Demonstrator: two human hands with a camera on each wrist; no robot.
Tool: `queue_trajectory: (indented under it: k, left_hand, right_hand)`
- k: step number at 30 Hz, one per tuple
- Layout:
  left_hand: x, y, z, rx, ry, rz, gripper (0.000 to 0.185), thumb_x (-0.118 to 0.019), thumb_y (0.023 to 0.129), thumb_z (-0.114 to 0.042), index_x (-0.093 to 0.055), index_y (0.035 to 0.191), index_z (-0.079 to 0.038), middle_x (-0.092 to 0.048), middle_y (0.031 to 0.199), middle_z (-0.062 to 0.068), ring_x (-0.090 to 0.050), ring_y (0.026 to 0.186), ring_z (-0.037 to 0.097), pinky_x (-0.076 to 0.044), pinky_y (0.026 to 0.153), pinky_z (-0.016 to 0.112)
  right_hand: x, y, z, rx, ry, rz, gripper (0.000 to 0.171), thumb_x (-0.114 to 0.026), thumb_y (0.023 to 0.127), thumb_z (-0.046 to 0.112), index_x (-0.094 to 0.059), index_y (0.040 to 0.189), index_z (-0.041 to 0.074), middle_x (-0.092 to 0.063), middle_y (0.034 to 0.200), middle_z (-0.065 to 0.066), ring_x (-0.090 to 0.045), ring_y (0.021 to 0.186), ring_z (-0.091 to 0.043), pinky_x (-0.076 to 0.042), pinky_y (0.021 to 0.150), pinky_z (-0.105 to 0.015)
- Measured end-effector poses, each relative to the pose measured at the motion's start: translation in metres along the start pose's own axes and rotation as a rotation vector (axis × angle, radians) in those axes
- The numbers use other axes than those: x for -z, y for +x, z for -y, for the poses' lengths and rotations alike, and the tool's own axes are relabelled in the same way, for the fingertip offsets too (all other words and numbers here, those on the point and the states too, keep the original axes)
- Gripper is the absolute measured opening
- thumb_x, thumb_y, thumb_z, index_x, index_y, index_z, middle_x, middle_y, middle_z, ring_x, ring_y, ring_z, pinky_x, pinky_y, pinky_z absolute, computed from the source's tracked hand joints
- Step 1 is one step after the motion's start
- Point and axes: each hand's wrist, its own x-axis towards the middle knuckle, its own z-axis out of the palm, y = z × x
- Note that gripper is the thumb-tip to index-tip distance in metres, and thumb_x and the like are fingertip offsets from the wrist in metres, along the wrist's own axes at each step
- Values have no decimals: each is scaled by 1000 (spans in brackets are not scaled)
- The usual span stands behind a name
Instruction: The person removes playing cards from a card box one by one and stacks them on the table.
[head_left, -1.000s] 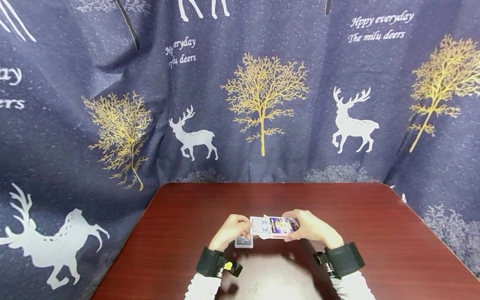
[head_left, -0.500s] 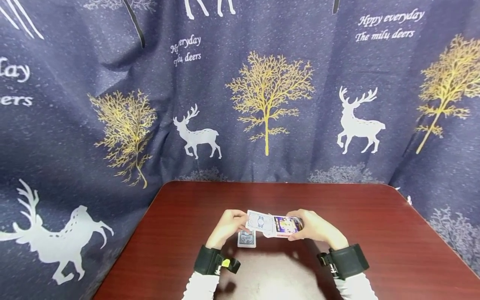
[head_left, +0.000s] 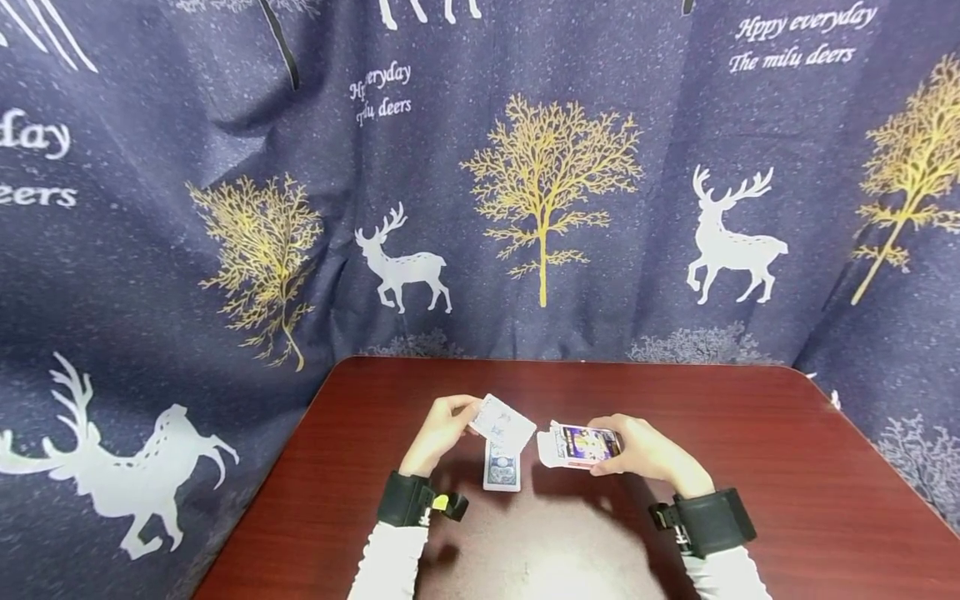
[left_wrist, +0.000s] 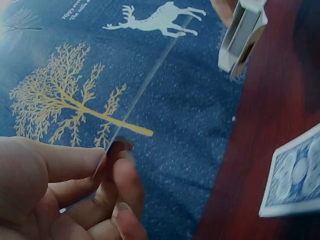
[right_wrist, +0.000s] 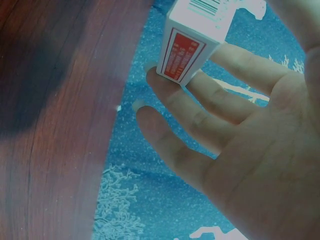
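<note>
Sleeves: two white sleeves (head_left: 390, 567) enter at the near edge, each wrist wrapped in a black band (head_left: 705, 521).
Counter: dark red wood counter (head_left: 787, 467), with a pale glare patch on it between the two forearms.
Card pile: a blue-backed card pile (head_left: 502, 467) lies face down on the counter near the middle, between the two hands and a little nearer than them; in the left wrist view its corner shows at the right edge (left_wrist: 295, 182).
Left hand: the left hand (head_left: 438, 433), left of the pile, pinches cards (head_left: 504, 423) between thumb and fingertips; they are lifted off the counter and tilted, just above the far end of the pile. In the left wrist view they show edge-on as a thin line (left_wrist: 145, 87) leaving the curled fingers (left_wrist: 120, 175).
Right hand: the right hand (head_left: 645, 450), right of the pile, grips a card box (head_left: 581, 444) with a purple printed face, held clear of the counter with its open flap end pointing left toward the cards. The right wrist view shows the box's white and red end (right_wrist: 192, 42) resting against the fingers (right_wrist: 200, 100).
Gap: box and lifted cards are near one another but apart.
Backdrop: a dark blue curtain (head_left: 150, 167) hangs behind the far edge of the counter, printed with white deer, golden trees and white lettering.
</note>
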Motion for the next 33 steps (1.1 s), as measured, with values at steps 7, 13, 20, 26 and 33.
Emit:
queue_trajectory:
  k: [7,13,20,26,33]
  left_hand:
    - [10,22,13,-52,105,-13,17,-61,93,-9,-72,100,3,-70,87,17,-55,67,8,-44,63,21]
    - [4,33,34,25,278,-10,18,-66,91,-22,-74,93,-6,-70,85,7,-59,75,13,-46,66,26]
    - [-11,36,58,-19,431,66,15,-67,89,-17,-73,89,-3,-68,77,6,-53,64,10,-43,58,23]
    - [-21,34,64,-100,531,75,12,-67,89,-14,-72,86,-4,-65,73,4,-48,62,9,-40,58,22]
    - [-27,34,64,-136,559,61,13,-65,90,-14,-73,86,-5,-64,70,3,-47,59,7,-39,56,21]
  right_hand:
    - [1,0,-1,-15,5,-6,60,-86,66,33,-64,116,7,-65,96,1,-56,85,-11,-46,73,-27]
    - [-1,0,-4,-29,18,11,62,-86,67,33,-64,118,6,-65,98,0,-55,83,-9,-44,70,-24]
    - [-4,0,-6,-37,30,18,61,-85,68,35,-64,117,6,-64,98,1,-54,83,-8,-44,70,-23]
    - [-7,-1,-7,-33,47,24,61,-85,69,35,-63,117,6,-65,98,1,-55,83,-9,-44,69,-23]
    - [-8,2,-9,-33,39,31,60,-84,69,37,-64,117,8,-65,97,2,-55,83,-8,-44,69,-23]
